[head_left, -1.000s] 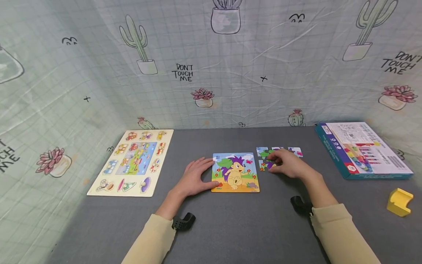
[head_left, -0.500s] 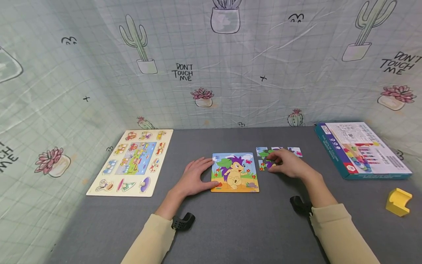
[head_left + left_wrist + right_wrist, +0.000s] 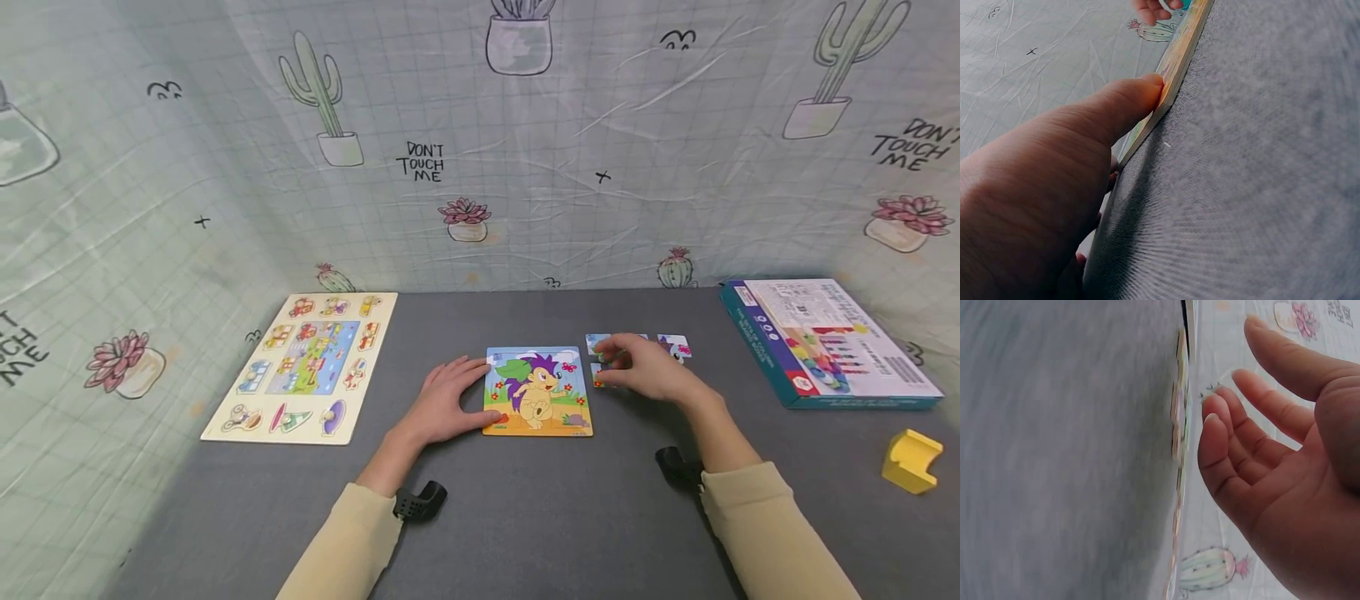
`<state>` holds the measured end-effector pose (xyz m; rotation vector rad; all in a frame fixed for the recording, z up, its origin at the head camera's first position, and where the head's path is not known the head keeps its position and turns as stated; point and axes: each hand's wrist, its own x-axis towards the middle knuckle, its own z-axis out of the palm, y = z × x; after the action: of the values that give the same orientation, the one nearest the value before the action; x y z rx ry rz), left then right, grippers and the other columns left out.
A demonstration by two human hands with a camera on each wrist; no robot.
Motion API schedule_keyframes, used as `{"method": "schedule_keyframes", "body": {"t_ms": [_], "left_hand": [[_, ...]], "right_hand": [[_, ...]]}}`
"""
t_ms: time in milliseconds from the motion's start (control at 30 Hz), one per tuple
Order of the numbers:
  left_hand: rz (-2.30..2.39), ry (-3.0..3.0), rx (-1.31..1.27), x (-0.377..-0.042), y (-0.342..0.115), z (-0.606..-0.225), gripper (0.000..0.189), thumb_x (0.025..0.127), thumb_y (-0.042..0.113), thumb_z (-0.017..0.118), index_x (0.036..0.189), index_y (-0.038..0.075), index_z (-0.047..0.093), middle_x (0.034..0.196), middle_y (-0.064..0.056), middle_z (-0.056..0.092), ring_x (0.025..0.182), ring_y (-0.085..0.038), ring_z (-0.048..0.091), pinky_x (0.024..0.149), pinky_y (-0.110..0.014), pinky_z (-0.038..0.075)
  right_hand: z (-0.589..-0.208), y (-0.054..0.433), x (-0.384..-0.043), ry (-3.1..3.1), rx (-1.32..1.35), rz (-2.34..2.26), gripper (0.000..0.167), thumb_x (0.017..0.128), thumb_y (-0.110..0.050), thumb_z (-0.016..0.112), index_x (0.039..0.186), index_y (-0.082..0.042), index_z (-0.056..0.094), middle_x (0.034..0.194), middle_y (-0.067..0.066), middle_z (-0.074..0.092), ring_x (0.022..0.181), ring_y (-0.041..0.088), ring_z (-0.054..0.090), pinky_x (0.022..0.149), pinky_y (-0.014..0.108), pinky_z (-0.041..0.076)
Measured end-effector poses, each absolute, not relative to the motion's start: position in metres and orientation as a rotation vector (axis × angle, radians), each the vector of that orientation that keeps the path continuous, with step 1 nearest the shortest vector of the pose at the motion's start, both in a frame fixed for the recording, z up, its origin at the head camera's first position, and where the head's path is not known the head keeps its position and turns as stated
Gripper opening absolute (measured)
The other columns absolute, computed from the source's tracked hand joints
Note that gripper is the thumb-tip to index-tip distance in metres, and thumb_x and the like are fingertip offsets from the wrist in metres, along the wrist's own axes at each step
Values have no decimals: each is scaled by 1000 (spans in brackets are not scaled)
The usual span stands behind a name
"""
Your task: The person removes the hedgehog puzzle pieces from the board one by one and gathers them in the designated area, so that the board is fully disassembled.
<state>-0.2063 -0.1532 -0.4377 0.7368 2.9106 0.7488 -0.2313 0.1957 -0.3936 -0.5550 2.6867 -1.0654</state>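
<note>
A square hedgehog puzzle board [image 3: 537, 392] lies flat in front of the person. The left hand [image 3: 444, 407] spreads along its left side, with the thumb [image 3: 1138, 100] resting on the lower-left corner and the fingers reaching the upper-left edge. Just right of the board sit several loose puzzle pieces [image 3: 673, 345], printed in blue, green and purple. Over these pieces hovers the right hand [image 3: 651, 368], partly covering them in the head view. In the right wrist view its thumb and loosely bent fingers stand apart with nothing between them, the pieces' edges [image 3: 1177, 422] showing beyond the fingertips.
A cream vehicle puzzle board [image 3: 341, 421] lies at the left. On the right is a flat teal-edged box [image 3: 862, 350], with a yellow notched block [image 3: 911, 461] nearer the person. A cactus-print cloth [image 3: 570, 225] hangs behind the grey tabletop [image 3: 525, 517].
The right hand has shifted slightly left over the loose pieces, and its thumb and fingers have parted. The left hand stays on the hedgehog board.
</note>
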Motion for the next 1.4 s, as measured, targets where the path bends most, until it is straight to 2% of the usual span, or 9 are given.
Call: {"method": "schedule_keyframes", "body": {"t_ms": [200, 567, 967, 1100, 1400], "left_hand": [[749, 2907, 751, -207, -152, -437, 83, 85, 57, 72, 152, 14, 48, 155, -3, 44, 149, -28, 26, 119, -52, 15], [758, 2898, 737, -206, -151, -433, 82, 86, 56, 72, 152, 13, 48, 156, -4, 44, 149, -28, 26, 119, -53, 15], [786, 2895, 721, -204, -153, -436, 83, 86, 57, 72, 152, 14, 48, 156, -3, 44, 149, -28, 26, 119, -52, 14], [791, 2895, 735, -204, -153, -437, 82, 86, 56, 72, 152, 14, 48, 156, -4, 44, 149, -28, 27, 119, -53, 15], [786, 2908, 777, -206, -153, -436, 81, 86, 54, 74, 151, 12, 50, 155, -5, 45, 148, -30, 28, 117, -55, 17]], "right_hand": [[-390, 175, -233, 2621, -582, -1124, 47, 93, -17, 75, 130, 6, 59, 117, 18, 63, 96, 28, 59, 75, 36, 53], [-390, 131, -237, 2561, -646, -1086, 47, 92, -19, 76, 130, 4, 60, 113, 14, 63, 90, 22, 59, 80, 36, 52], [-394, 117, -238, 2547, -649, -1028, 43, 91, -15, 76, 127, 4, 62, 103, 10, 61, 87, 21, 55, 80, 35, 49], [-396, 112, -236, 2605, -676, -960, 43, 88, -17, 79, 123, 5, 64, 99, 8, 59, 86, 21, 53, 80, 36, 48], [-397, 105, -233, 2657, -630, -885, 42, 88, -23, 79, 120, 2, 65, 99, 8, 55, 88, 22, 51, 80, 38, 46]]}}
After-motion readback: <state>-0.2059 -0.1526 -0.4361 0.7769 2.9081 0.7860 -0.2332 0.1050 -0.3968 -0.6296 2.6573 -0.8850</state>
